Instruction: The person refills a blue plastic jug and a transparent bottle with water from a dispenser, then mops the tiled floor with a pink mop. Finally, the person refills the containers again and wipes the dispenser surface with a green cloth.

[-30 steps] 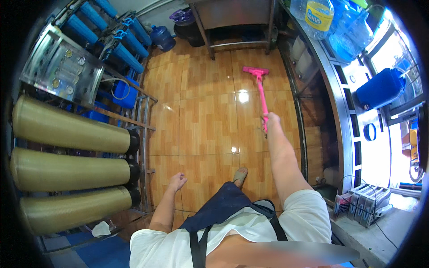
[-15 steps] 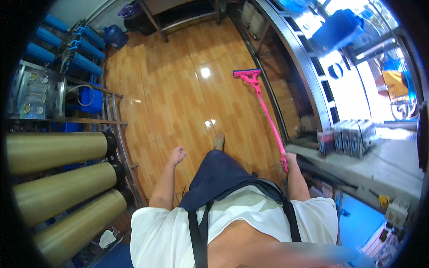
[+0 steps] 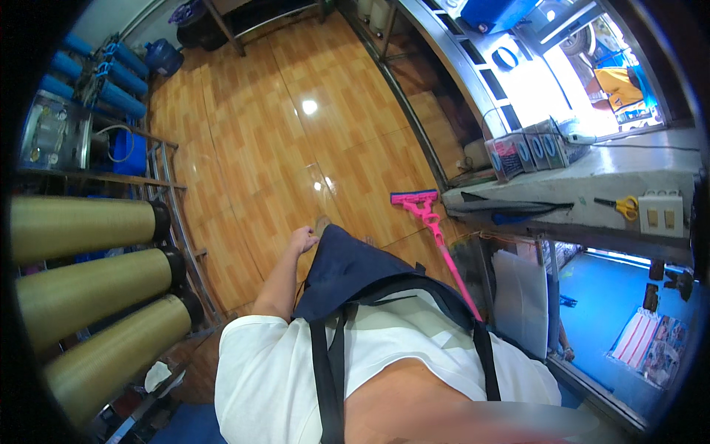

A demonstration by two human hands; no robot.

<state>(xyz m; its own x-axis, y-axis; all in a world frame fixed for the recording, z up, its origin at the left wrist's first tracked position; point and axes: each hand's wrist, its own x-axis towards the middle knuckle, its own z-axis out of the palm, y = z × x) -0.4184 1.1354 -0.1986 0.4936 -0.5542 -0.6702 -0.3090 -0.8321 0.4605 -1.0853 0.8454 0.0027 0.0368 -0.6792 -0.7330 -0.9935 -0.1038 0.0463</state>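
Note:
A bright pink sponge mop (image 3: pixel 452 263) with a blue-edged head leans over the tiled floor on my right. Its head rests by the corner of the concrete ledge, and the handle runs back to my right side, where its end disappears behind my apron strap. My right hand is hidden there by my body. My left hand (image 3: pixel 304 239) hangs low in front of the dark apron (image 3: pixel 355 259), fingers curled in, with nothing visible in them.
Three long tan cylinders (image 3: pixel 89 277) lie in a metal rack (image 3: pixel 166 174) on the left. To the right a concrete ledge (image 3: pixel 518 191) carries boxes (image 3: pixel 536 152), and yellow-handled scissors (image 3: pixel 627 207) hang beside an outlet. A blue water jug (image 3: pixel 163 58) stands far left.
My body has moved forward and turned to the right. The mop head now lies closer to me, and my right hand, earlier gripping the handle, has gone out of sight.

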